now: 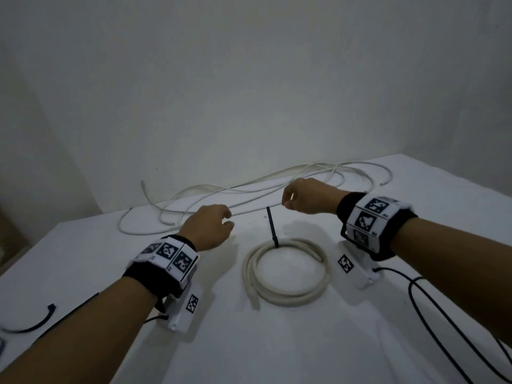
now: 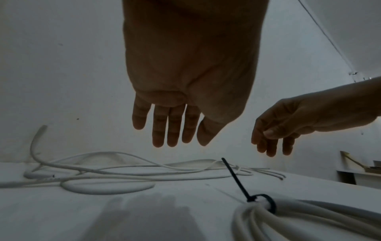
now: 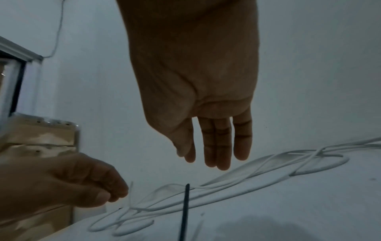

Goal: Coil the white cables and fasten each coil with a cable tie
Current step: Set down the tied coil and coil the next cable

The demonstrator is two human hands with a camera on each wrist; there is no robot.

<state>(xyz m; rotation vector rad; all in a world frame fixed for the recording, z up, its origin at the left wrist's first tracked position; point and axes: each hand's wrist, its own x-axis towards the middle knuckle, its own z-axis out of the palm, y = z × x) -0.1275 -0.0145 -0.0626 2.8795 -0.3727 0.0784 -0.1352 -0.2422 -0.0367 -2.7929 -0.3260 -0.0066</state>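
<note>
A coil of white cable (image 1: 286,270) lies flat in the middle of the white table (image 1: 277,342). A black cable tie (image 1: 273,227) is looped around its far side, tail sticking up. This coil (image 2: 288,216) and tie (image 2: 237,179) also show in the left wrist view. Loose white cables (image 1: 249,189) sprawl along the table's far edge. My left hand (image 1: 228,218) hovers left of the tie, fingers (image 2: 171,127) hanging relaxed and empty. My right hand (image 1: 286,202) hovers just right of the tie's tip, its fingers (image 3: 214,146) straight and holding nothing.
A spare black cable tie (image 1: 36,322) lies near the table's left front edge. A black cord (image 1: 443,314) trails over the right side of the table. Cardboard boxes (image 3: 41,138) stand beyond the table's left edge. A bare wall rises right behind the loose cables (image 2: 123,172).
</note>
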